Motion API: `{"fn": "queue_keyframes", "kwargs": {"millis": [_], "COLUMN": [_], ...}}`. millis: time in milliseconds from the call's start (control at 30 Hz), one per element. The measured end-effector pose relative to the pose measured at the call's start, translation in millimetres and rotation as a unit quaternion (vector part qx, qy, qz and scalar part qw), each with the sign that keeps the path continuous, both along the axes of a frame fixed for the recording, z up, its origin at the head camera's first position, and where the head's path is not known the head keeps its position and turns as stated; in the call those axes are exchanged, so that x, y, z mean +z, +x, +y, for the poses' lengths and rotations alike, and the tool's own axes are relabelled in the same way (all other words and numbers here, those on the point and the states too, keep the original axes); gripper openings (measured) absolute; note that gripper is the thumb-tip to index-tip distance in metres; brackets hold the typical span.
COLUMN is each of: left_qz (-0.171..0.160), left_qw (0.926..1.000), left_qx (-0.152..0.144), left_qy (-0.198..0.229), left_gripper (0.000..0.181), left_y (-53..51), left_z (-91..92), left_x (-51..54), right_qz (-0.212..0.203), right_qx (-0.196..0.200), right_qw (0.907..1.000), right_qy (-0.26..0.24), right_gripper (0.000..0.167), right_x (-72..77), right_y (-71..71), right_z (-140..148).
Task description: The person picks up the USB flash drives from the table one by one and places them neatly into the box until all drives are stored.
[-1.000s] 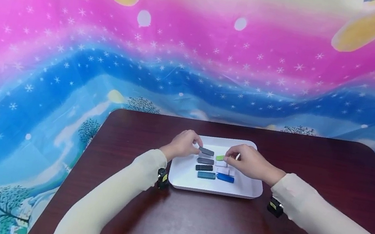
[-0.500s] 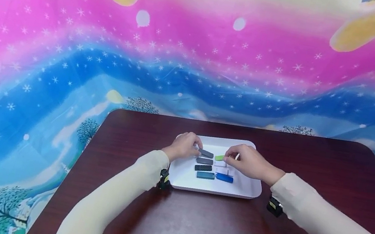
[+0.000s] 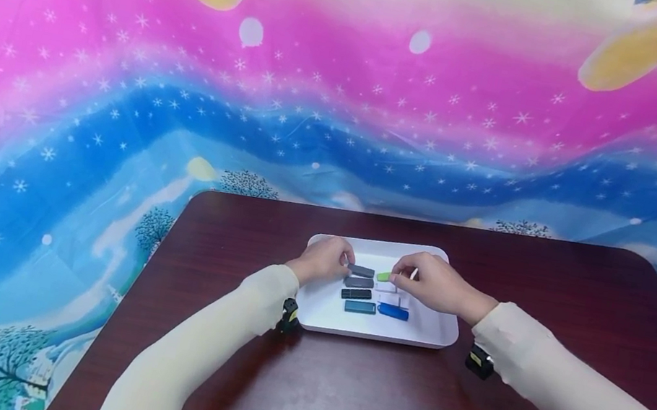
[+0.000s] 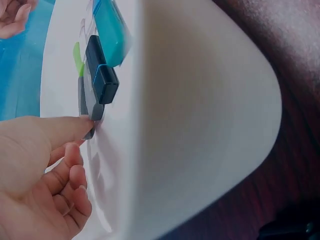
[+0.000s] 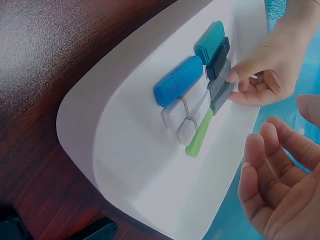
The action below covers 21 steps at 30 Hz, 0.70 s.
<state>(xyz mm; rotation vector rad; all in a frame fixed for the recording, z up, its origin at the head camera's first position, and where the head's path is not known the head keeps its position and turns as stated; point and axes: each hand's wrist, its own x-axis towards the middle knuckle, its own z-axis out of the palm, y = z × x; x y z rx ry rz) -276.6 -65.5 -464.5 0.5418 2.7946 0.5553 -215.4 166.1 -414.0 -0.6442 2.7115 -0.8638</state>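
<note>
On white, round-cornered, plastic-looking tray [image 3: 434, 332]: farthest flat dark-grey stick [image 3: 364, 271] | left hand [image 3: 322, 259]: fingers pinching its end | right hand [image 3: 441, 286]: fingers loose, empty | risk: sideways release could skew neighbouring flat grey stick [image 3: 359, 283]

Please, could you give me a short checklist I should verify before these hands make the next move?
1. All eight sticks inside the tray: ok.
2. The tray resting on the table: ok.
3. The left hand off the far grey stick: not ok, its fingers are at the left end.
4. The far grey stick fully flat: cannot tell, that end is covered.
5. The right hand clear of the green stick: ok, the right wrist view shows a gap.
</note>
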Motion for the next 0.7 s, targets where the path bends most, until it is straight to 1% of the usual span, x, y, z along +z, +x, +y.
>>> {"fn": "queue_keyframes", "kwargs": {"millis": [133,267,467,700], "left_qz": [-0.008,-0.016,-0.005,-0.019], "left_qw": [1.0,0.9995,0.9973,0.9928], "left_qx": [-0.005,-0.007,-0.014,-0.014], "left_qy": [0.0,0.026,0.072,0.118], "left_gripper": [0.018,0.017,0.019,0.025], "left_y": [0.2,0.3,1.8,8.2], "left_z": [-2.7,-6.0,-10.4,-10.5], "left_x": [0.9,6.0,17.1,31.3], "right_qz": [-0.001,0.004,0.014,0.018], "right_qx": [0.002,0.009,0.005,-0.015], "right_qw": [1.0,0.9999,0.9998,0.9993], "right_qy": [-0.002,-0.008,-0.015,-0.029], "right_gripper": [0.02,0.019,0.019,0.019], "right_x": [-0.3,0.0,0.5,5.5], "right_y": [-0.7,-1.5,-2.6,0.3], "right_z": [-0.4,0.0,5.4,16.7]}}
